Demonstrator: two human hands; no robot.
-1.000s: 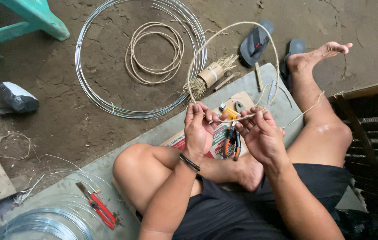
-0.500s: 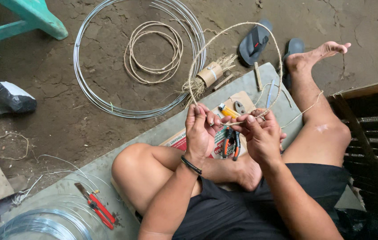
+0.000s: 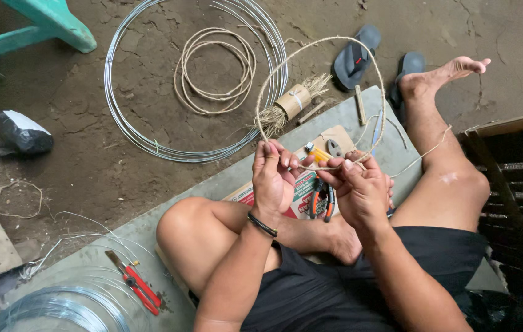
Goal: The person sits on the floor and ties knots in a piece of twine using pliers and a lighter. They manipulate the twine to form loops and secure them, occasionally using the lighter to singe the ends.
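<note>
— What's being worked on?

— A wire hoop wrapped in straw-coloured cord (image 3: pixel 320 46). It's standing up in front of the seated person, its lower edge passing between both hands, above a flat piece of cardboard (image 3: pixel 335 138) on the grey mat (image 3: pixel 224 197).

— How are the hands gripping it?

— The left hand (image 3: pixel 274 175) is closing its fingers (image 3: pixel 271 154) round the hoop's lower left part, thumb pressing toward the right hand. The right hand (image 3: pixel 363 190) is pinching the hoop and the loose cord tight between thumb and fingertips; a strand of that cord is trailing off over the right knee.

— And underneath?

— Pliers with orange-and-black handles (image 3: pixel 323 200) are lying just below the hands, near a yellow cutter (image 3: pixel 317 154).

— Farther out?

— A bundle of straw fibre (image 3: pixel 286 107) is lying beyond the hoop, then small cord rings (image 3: pixel 215 71) inside a big coil of steel wire (image 3: pixel 194 80) on the dirt floor. Two dark sandals (image 3: pixel 354 58) are sitting near the outstretched foot, and a red-handled cutter (image 3: pixel 135 283) is lying beside another wire coil (image 3: pixel 58 307) at lower left.
</note>
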